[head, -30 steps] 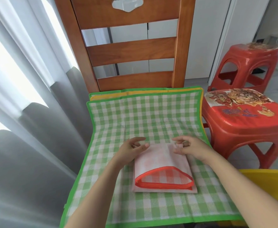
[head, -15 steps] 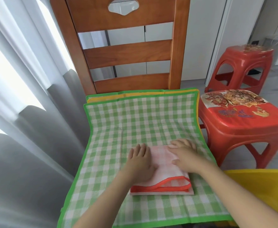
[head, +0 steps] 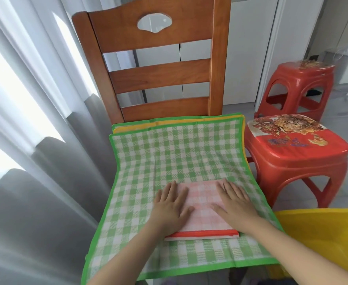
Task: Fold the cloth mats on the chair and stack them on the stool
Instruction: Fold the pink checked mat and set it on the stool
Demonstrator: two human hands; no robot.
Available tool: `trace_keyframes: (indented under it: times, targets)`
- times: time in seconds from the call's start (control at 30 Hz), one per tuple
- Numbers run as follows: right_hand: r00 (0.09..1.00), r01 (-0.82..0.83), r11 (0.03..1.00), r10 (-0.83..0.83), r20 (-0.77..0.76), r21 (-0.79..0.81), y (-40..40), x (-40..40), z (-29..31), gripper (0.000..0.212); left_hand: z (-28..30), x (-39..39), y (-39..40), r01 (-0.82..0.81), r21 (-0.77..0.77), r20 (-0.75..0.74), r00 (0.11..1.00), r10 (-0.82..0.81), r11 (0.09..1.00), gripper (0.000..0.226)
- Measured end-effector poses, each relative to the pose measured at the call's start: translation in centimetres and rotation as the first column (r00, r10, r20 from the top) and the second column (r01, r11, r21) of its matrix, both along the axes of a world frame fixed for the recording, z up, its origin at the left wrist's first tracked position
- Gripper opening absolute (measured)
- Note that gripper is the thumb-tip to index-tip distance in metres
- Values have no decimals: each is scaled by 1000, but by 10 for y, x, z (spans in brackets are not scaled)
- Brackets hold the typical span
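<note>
Bright daylight pours through the sheer grey-white curtain (head: 25, 120) on the left, blown out in patches, shadows stay soft, and the wide lens bends the edges.

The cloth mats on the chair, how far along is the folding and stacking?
Done: the red-trimmed mat is folded small. In hand: the left hand and right hand press it flat on the green checked mat. Left: the nearer red stool holds no mats; the green mat and the yellow-edged one beneath lie unfolded.
</note>
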State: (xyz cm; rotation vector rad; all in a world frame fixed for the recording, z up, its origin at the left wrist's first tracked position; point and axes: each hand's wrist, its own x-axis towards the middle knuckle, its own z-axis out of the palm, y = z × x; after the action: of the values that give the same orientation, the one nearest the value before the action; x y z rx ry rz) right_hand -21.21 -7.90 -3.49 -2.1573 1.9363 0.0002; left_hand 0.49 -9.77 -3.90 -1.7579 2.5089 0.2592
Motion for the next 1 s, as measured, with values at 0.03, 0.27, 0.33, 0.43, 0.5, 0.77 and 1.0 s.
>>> trace_keyframes:
  times: [0.03,0.27,0.33,0.43,0.5,0.77,1.0]
  targets:
    - [999,43,999,-43,-7,-16,3,-1,3,83,4,2,4,-37,4,3,999,37,999,65]
    - [879,402,914,-368,302,-59,30,8,7,48,25,6,32,-362,192,-359,839,409,912,45]
    - [849,461,887,-440,293,-5,32,12,12,40,27,4,32,-396,229,-406,791,457,889,51]
    - [840,495,867,-493,226,54,29,16,19,39,31,0,33,-416,261,-492,719,491,871,59]
    - [818,507,860,-499,287,53,28,16,20,37,35,-2,37,-378,238,-564,696,444,895,58]
    - [564,511,851,-226,794,-121,27,-29,51,50,60,-44,19,-187,198,-759,592,271,962,72]
    - [659,459,876,-223,718,-149,-13,-110,62,78,80,-128,-28,6,136,-774,625,102,991,78]
